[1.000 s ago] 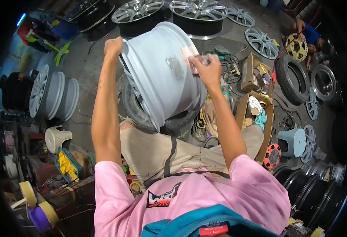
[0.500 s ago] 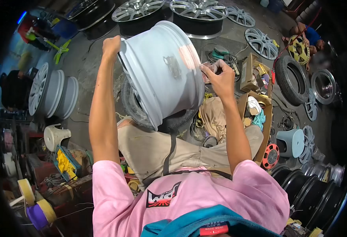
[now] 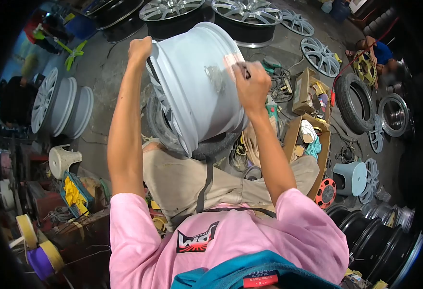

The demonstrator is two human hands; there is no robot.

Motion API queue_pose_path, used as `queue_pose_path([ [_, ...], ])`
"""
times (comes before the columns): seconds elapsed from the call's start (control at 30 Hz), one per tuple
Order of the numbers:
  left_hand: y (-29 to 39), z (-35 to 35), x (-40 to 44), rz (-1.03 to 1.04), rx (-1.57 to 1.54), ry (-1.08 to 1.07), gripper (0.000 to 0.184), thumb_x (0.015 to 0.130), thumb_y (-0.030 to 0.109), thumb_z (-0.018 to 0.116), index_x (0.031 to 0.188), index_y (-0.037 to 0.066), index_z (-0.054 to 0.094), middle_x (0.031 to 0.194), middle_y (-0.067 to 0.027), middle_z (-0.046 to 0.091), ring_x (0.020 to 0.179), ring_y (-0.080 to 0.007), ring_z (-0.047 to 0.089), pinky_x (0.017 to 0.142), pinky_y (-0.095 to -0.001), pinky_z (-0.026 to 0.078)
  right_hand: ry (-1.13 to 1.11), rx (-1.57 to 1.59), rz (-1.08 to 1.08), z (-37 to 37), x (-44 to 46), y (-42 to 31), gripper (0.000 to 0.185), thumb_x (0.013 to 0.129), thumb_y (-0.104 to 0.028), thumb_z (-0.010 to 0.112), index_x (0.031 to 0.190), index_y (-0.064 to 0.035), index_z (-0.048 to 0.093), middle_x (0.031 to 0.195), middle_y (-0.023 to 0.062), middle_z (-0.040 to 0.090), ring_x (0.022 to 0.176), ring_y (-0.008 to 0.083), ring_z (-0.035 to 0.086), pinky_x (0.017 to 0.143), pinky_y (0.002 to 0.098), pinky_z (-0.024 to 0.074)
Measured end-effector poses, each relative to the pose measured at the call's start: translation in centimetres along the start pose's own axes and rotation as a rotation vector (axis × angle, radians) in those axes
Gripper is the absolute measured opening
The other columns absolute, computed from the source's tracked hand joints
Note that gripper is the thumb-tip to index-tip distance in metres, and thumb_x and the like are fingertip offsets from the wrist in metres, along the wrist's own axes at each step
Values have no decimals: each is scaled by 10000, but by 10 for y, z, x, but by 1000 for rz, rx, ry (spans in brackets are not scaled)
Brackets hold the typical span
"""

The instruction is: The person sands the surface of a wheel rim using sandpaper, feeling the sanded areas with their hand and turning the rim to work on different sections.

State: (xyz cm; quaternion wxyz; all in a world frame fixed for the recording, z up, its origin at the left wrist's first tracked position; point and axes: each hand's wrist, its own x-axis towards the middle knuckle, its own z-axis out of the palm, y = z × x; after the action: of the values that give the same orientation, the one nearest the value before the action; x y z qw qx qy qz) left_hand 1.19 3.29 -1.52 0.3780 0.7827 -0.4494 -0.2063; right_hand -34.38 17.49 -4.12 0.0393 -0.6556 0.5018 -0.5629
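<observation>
A light-grey car wheel rim (image 3: 192,91) is propped on its tread in front of my knees, above a black tyre (image 3: 159,127). My left hand (image 3: 140,49) is closed around the upper left edge of the rim. Closed and slightly blurred, my right hand (image 3: 253,85) presses at the rim's right side, over a pinkish patch (image 3: 230,60). The reddish piece of sandpaper in its fingers is mostly hidden now. A dark grey scuffed spot (image 3: 215,79) shows on the barrel beside that hand.
Cardboard boxes (image 3: 308,91) of supplies and a corded power tool (image 3: 273,111) are to my right. Several finished rims (image 3: 247,19) stand ahead; more rims (image 3: 57,106) stand at left. Another person (image 3: 382,52) works on a yellow wheel (image 3: 364,67) at far right.
My right hand has moved left and slightly up, from the rim's right edge onto the pinkish patch. My left hand keeps its hold; the view has shifted a little.
</observation>
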Motion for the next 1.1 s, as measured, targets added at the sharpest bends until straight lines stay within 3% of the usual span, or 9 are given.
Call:
queue_pose_path([
  [0.13, 15, -8, -14, -26, 5, -29, 554, 833, 317, 600, 1152, -124, 707, 1264, -337, 674, 1264, -437, 630, 1071, -439, 468, -55, -32, -9, -14, -4, 5, 136, 863, -135, 765, 902, -6, 753, 811, 138, 664, 714, 309, 666, 661, 419, 506],
  [0.2, 13, -8, -14, -34, 9, -13, 557, 831, 313, 596, 1159, -124, 705, 1267, -338, 672, 1268, -440, 626, 1076, -439, 465, -114, 71, 158, -25, -23, 4, 160, 878, -169, 743, 898, -11, 757, 826, 144, 672, 727, 335, 666, 679, 427, 509],
  [0.27, 11, 0, -13, -8, 8, -9, 567, 829, 311, 591, 1172, -126, 700, 1278, -342, 665, 1278, -447, 617, 1084, -438, 461, -106, 36, 145, -20, -16, 6, 195, 873, -206, 744, 887, -12, 757, 844, 151, 684, 751, 351, 671, 695, 431, 516],
  [0.47, 8, -6, -11, -6, 31, -13, 582, 831, 319, 587, 1183, -132, 692, 1290, -344, 657, 1283, -456, 610, 1091, -443, 459, -127, -72, -146, 26, 53, 11, 203, 862, -207, 748, 913, -11, 759, 879, 170, 694, 776, 387, 669, 720, 456, 525],
  [0.7, 15, -2, -15, -17, 12, -17, 564, 846, 321, 587, 1172, -124, 703, 1285, -335, 664, 1284, -449, 614, 1090, -452, 463, -156, -32, -3, -41, -24, 13, 102, 845, -91, 780, 868, -15, 715, 781, 105, 609, 656, 251, 638, 618, 374, 504],
  [0.87, 16, -6, -22, -20, 3, 16, 573, 843, 316, 591, 1190, -128, 695, 1310, -338, 650, 1285, -456, 610, 1095, -455, 461, -80, -5, -20, -27, -10, 8, 132, 834, -72, 790, 829, -20, 668, 784, 92, 602, 631, 235, 633, 590, 371, 496],
  [0.93, 17, -3, -20, -8, 12, 14, 574, 841, 312, 592, 1194, -130, 691, 1316, -342, 645, 1288, -454, 609, 1094, -452, 461, -107, 7, -44, -20, -12, 10, 142, 832, -77, 779, 820, -23, 648, 798, 102, 595, 650, 267, 638, 597, 390, 498],
  [1.0, 15, 0, -19, -18, 16, 9, 573, 841, 309, 591, 1194, -131, 691, 1314, -344, 646, 1289, -452, 610, 1095, -450, 460, -75, -76, -183, -5, 7, 18, 164, 817, -100, 754, 803, -25, 609, 828, 133, 584, 696, 359, 629, 616, 442, 497],
  [1.1, 22, -5, -22, -29, -22, -8, 573, 840, 306, 589, 1195, -133, 690, 1312, -348, 644, 1291, -450, 609, 1096, -447, 461, -97, -58, -205, 3, 23, 19, 178, 805, -108, 765, 801, -28, 606, 822, 130, 587, 703, 364, 635, 621, 450, 500],
])
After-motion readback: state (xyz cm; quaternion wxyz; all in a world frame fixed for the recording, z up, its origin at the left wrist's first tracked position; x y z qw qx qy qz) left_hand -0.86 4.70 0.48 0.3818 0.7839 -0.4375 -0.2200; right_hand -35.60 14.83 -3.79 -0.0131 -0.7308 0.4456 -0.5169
